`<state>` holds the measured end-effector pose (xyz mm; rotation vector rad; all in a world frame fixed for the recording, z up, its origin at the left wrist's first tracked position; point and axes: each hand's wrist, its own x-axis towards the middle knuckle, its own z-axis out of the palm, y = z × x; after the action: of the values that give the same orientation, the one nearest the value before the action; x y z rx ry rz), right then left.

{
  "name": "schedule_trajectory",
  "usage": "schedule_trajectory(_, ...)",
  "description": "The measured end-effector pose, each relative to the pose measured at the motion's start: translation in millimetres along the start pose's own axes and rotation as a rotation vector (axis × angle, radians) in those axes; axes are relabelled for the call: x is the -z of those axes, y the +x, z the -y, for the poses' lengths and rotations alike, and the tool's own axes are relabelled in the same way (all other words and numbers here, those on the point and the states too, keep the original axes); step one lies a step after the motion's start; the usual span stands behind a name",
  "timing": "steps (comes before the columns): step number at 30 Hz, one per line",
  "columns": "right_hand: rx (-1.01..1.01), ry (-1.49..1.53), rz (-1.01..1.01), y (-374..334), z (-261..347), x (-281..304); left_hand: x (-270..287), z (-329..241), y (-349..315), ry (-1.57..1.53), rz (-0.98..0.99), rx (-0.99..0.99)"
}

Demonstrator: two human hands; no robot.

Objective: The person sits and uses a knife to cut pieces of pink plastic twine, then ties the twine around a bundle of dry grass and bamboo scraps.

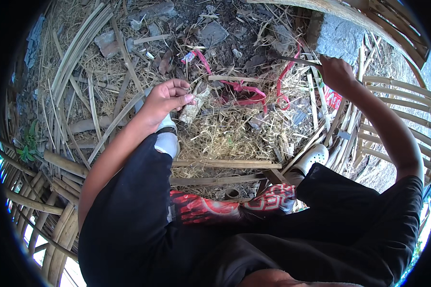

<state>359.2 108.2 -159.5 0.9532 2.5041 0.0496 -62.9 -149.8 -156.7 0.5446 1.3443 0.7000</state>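
The person's right hand (337,74) was closed around the near end of a slim, dark, curved blade (301,61), which pointed leftward above the straw-littered ground (220,138) and crossed the view of a red ribbon (286,79), with a grey block (341,38) behind the hand. The left hand (164,101) had its fingers curled and its thumb brought toward them, near a pale, rough chunk (194,109); whether it pinched anything thin could not be told.
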Motion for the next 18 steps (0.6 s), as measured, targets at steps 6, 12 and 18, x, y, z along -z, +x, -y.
schedule_trajectory(6, 0.07, 0.106, 0.08, -24, 55, 40, -2, -2, 2, 0.009, 0.004, 0.016)
schedule_trajectory(12, 0.326, 0.141, 0.11, -48, 67, 26, -4, -1, 1, -0.015, 0.012, 0.0)
schedule_trajectory(18, 0.322, 0.225, 0.108, -99, 32, 7, 0, 5, 3, -0.025, -0.001, 0.018)
